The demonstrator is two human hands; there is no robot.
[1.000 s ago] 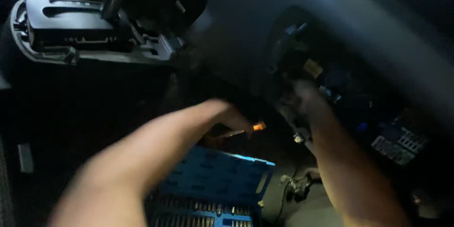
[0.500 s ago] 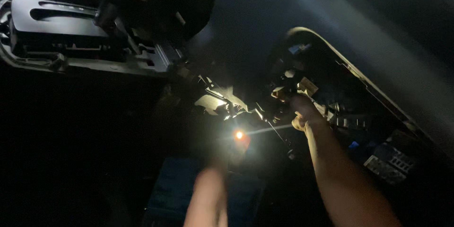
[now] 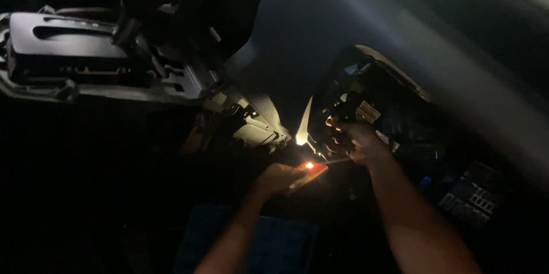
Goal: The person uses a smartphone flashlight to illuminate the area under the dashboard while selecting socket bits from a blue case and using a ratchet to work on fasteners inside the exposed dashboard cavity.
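Head view: dim car footwell; left hand (image 3: 278, 178) clenched round small lit torch (image 3: 309, 172), orange glow at 6 o'clock of dash opening (image 3: 366, 97); right hand (image 3: 351, 140) inside opening, fingers curled on dark wiring, exact hold unclear; torch likely light, rigid; hold by barrel.

The left hand (image 3: 280, 178) is sitting low at centre, with a lit tester tool (image 3: 309, 172) lying at its right. The right hand (image 3: 354, 141) is reaching up into the open dash cavity (image 3: 366, 97), right of the gear-shift console (image 3: 68, 57). A parts tray (image 3: 280, 245) is lying below both hands.
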